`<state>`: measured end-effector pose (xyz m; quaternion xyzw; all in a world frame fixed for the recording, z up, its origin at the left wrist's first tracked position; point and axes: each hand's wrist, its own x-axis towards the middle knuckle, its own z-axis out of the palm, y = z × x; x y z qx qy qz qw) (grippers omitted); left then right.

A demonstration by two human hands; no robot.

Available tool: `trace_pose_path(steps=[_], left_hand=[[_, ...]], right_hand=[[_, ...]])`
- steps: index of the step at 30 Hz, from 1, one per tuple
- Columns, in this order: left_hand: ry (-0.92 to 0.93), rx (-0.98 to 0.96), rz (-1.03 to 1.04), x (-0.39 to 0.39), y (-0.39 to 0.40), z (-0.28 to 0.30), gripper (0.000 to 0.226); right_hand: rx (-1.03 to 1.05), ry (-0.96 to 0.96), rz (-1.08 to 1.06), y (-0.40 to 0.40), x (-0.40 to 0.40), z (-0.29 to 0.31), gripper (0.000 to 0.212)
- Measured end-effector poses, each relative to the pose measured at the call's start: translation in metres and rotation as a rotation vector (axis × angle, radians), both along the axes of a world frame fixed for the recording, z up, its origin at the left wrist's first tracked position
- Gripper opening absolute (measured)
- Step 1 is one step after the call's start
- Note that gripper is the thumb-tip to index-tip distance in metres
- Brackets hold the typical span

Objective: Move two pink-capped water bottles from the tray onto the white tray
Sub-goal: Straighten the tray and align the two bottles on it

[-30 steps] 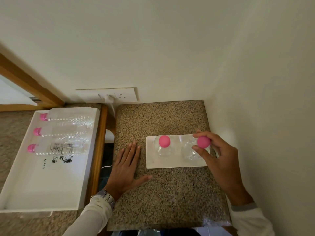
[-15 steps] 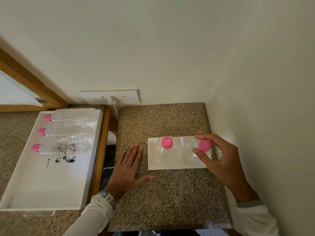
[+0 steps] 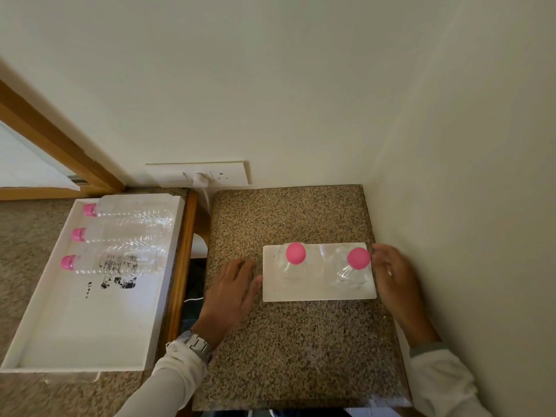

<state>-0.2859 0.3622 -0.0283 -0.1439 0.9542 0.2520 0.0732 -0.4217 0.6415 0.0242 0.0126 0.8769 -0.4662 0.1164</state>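
Ok, both clear pink-capped water bottles [image 3: 350,267] upright on flat white tray [image 3: 319,291], speckled counter [image 3: 288,341]. Right hand [image 3: 394,281] fingers loose, holding nothing; left hand [image 3: 231,291] flat. I'd ease away, no nudging caps.

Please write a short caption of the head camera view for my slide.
Two pink-capped bottles stand upright on a small white tray, with both hands open beside it.

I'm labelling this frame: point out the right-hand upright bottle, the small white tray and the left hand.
right upright bottle [image 3: 358,258], head view, on its pink cap
small white tray [image 3: 313,293], head view, on its bare front strip
left hand [image 3: 233,285], head view, on the back of the hand
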Motion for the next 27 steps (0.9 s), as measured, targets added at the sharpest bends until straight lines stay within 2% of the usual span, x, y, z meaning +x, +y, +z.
trace_pose_path(steps=[2, 4, 9, 12, 15, 17, 23, 27], left_hand=[[0.026, 0.076, 0.076, -0.010, 0.002, 0.004, 0.049], [0.040, 0.141, 0.153, -0.024, 0.003, 0.008, 0.045], [-0.071, 0.365, 0.201, -0.056, 0.005, 0.020, 0.064], [-0.102, 0.360, 0.141, -0.059, 0.007, 0.018, 0.069], [-0.127, 0.371, 0.156, -0.052, 0.008, 0.017, 0.057], [-0.146, 0.419, 0.192, -0.046, 0.008, 0.015, 0.053], [-0.140, 0.364, 0.199, -0.034, 0.002, 0.010, 0.047], [-0.138, 0.414, 0.209, -0.025, -0.007, 0.012, 0.048]], right_hand=[[0.114, -0.101, 0.061, -0.002, 0.000, -0.009, 0.037], [0.241, -0.135, 0.107, -0.003, 0.002, -0.013, 0.048], [0.287, -0.168, 0.120, -0.005, 0.007, -0.019, 0.049], [0.277, -0.135, 0.128, -0.007, 0.005, -0.021, 0.057], [0.276, -0.123, 0.175, -0.011, -0.001, -0.021, 0.063], [0.322, -0.131, 0.205, -0.014, -0.007, -0.020, 0.062], [0.420, -0.175, 0.291, -0.021, -0.019, -0.017, 0.060], [0.422, -0.192, 0.414, -0.025, -0.019, -0.019, 0.076]])
